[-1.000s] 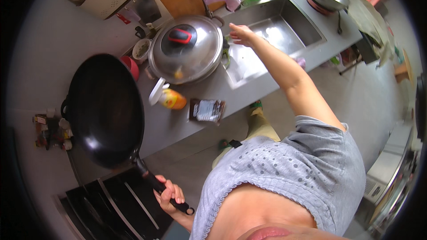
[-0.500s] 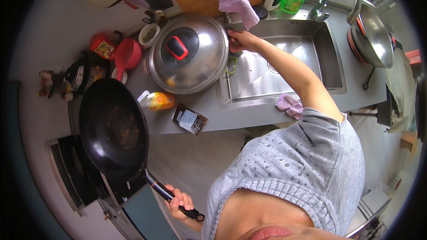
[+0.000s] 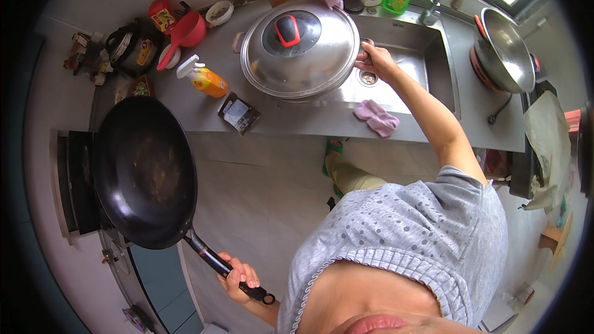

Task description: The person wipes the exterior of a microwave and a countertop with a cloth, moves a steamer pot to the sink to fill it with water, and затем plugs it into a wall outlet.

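Note:
My left hand (image 3: 240,278) is wrapped round the long handle of a black wok (image 3: 145,173), holding it off the counter at the left. The wok's inside faces up and shows brownish marks. With my right hand (image 3: 376,62) I grip the right side handle of a large steel pot covered by a domed lid (image 3: 340,55). A red-and-black knob (image 3: 287,30) tops the lid. The pot hides the left part of the steel sink (image 3: 450,74); whether it rests on the rim or is lifted cannot be told.
An orange spray bottle (image 3: 209,81) and a brown packet (image 3: 238,113) lie on the grey counter (image 3: 185,111). A purple cloth (image 3: 376,117) sits at the sink's front edge. Another steel pan (image 3: 508,49) stands right of the sink, a red ladle-shaped scoop (image 3: 185,32) at the back left.
The lidded pot has moved right, over the left part of the sink, with my right hand still on its handle. The wok has shifted slightly left, and my view has turned somewhat.

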Demonstrator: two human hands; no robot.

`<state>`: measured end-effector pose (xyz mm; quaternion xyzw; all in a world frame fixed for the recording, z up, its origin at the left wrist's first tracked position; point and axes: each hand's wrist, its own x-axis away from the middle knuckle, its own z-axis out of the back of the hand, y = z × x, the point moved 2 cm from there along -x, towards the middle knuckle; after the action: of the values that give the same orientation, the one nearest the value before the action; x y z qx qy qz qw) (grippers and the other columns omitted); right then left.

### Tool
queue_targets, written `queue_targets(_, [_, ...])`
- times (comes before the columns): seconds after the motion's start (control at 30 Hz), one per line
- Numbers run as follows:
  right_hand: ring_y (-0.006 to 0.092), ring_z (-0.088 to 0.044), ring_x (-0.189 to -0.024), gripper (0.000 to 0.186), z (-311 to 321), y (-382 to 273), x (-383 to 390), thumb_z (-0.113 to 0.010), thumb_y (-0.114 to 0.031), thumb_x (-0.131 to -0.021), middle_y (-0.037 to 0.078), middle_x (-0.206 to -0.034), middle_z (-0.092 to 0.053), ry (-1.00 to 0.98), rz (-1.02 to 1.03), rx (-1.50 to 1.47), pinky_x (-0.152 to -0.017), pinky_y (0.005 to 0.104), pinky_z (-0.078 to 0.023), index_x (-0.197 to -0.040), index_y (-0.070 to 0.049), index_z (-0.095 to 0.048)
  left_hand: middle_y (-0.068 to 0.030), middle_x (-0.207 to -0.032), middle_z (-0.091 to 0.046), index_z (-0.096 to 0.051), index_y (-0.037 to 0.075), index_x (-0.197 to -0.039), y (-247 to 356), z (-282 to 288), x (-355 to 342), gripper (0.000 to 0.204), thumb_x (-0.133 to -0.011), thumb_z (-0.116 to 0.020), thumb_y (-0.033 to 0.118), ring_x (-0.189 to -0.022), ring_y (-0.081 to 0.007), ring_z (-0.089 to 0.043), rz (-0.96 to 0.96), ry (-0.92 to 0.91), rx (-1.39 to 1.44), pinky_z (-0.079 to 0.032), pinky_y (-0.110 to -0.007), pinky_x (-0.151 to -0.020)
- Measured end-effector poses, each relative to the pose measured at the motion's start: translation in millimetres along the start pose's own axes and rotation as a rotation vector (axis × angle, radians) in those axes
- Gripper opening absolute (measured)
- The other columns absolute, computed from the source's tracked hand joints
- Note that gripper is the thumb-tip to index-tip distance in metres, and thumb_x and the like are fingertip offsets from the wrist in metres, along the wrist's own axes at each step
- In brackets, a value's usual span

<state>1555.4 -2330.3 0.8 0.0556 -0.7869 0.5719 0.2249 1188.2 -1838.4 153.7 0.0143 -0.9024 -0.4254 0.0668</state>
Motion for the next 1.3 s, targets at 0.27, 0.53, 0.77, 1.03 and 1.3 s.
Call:
queue_targets(0.27, [0.0271, -0.069, -0.08, 0.033, 65, -2, 118, -0.056, -0.031, -0.093, 0.014, -0.086, -0.061, -0.025, -0.03, -0.029, -0.074, 0.032, -0.061, -0.077, -0.003, -0.052, -0.0049, -0.064, -0.044, -0.039, 0.001, -0.121, -23, 6, 72, 0.037, -0.087, -0.053, 0.004, -0.043, -0.0143, -0.046, 0.031, 0.032, -0.002, -0.046, -0.028, -0.037])
queue_targets(0.53, [0.0256, -0.067, -0.087, 0.035, 135, -30, 232, -0.053, -0.031, -0.095, 0.018, -0.093, -0.064, 0.079, 0.011, -0.03, -0.077, 0.0345, -0.061, -0.071, -0.006, -0.05, -0.0036, -0.063, -0.044, -0.042, 0.001, -0.119, -56, -3, 91, 0.034, -0.087, -0.052, 0.004, -0.041, -0.0133, -0.044, 0.052, 0.023, -0.007, -0.043, -0.026, -0.035])
queue_targets(0.77, [0.0164, -0.064, -0.08, 0.036, 269, -93, 318, -0.054, -0.037, -0.095, 0.002, -0.083, -0.06, 0.195, 0.082, 0.005, -0.078, 0.0357, -0.057, -0.068, -0.013, -0.051, -0.0027, -0.062, -0.043, -0.044, 0.001, -0.118, -82, -66, 97, 0.032, -0.087, -0.052, 0.005, -0.041, -0.0115, -0.043, 0.089, 0.049, -0.031, -0.042, -0.024, -0.035])
queue_targets(1.03, [0.0114, -0.06, -0.069, 0.04, 428, -205, 395, -0.054, -0.04, -0.095, -0.001, -0.072, -0.057, 0.41, 0.192, 0.003, -0.067, 0.0329, -0.058, -0.063, -0.017, -0.045, -0.0032, -0.063, -0.042, -0.042, 0.0, -0.118, -124, -176, 94, 0.032, -0.088, -0.053, 0.007, -0.043, -0.0112, -0.044, 0.145, 0.027, -0.033, -0.042, -0.023, -0.036])
queue_targets(1.3, [0.0119, -0.059, -0.064, 0.043, 582, -301, 355, -0.051, -0.039, -0.096, -0.002, -0.068, -0.056, 0.329, 0.263, -0.025, -0.069, 0.0311, -0.056, -0.06, -0.018, -0.044, -0.0037, -0.064, -0.042, -0.042, -0.002, -0.12, -182, -280, 94, 0.034, -0.089, -0.052, 0.007, -0.044, -0.0112, -0.044, 0.188, -0.022, -0.012, -0.041, -0.023, -0.036])
